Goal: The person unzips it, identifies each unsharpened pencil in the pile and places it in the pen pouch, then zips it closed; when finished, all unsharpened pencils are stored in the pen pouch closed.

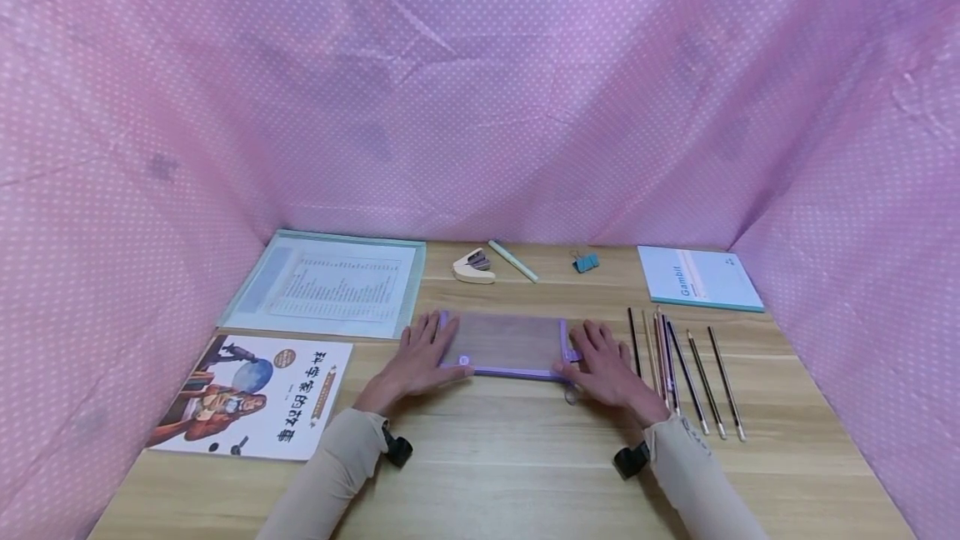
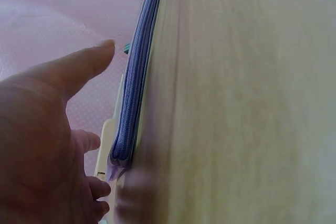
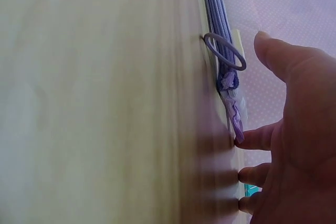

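Observation:
A translucent zip pouch (image 1: 510, 342) with purple edging lies flat on the table in the head view. My left hand (image 1: 422, 354) touches its left end, thumb along the near edge and fingers spread toward the far side. At the opposite end my right hand (image 1: 606, 363) rests in a mirrored way, fingers extended by the corner. The left wrist view shows the pouch's zipper (image 2: 134, 77) edge-on beside the thumb. A ring pull (image 3: 224, 52) hangs at the zipper's right end in the right wrist view.
Several pencils (image 1: 697, 382) lie right of the right hand. Behind the pouch are a cream stapler (image 1: 472, 267), a pale green pen (image 1: 513, 261) and a teal binder clip (image 1: 586, 263). A document folder (image 1: 337, 283) and picture book (image 1: 255, 398) lie left, a blue notebook (image 1: 697, 277) far right.

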The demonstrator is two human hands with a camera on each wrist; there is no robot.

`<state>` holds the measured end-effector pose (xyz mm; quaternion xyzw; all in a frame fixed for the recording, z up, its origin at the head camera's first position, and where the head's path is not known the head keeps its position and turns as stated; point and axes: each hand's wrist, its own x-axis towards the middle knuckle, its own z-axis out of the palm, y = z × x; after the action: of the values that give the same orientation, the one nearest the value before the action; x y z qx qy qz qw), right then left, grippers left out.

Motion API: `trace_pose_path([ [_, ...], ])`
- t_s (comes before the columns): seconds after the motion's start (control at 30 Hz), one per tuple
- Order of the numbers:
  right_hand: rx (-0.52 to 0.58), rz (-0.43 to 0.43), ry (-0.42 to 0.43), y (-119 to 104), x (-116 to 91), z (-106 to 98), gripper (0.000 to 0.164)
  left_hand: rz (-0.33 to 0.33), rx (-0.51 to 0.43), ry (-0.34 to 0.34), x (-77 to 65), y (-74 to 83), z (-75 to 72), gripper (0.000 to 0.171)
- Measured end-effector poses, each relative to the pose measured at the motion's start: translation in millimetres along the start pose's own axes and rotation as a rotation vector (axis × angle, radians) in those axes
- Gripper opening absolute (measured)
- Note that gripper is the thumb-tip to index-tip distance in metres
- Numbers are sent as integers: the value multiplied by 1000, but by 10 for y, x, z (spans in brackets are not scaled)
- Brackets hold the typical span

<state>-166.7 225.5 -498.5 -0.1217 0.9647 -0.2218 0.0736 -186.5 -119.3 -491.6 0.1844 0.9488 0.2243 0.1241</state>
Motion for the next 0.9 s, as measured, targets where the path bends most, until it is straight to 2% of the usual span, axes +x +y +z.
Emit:
trace_pose_path([
  [0.2, -27, 8, 1, -8, 5, 6, 80, 15, 15, 8, -11, -8, 38, 96],
  [0.9, 26, 14, -33, -67, -11, -3, 82, -37, 65, -7, 41, -30, 146, 91],
])
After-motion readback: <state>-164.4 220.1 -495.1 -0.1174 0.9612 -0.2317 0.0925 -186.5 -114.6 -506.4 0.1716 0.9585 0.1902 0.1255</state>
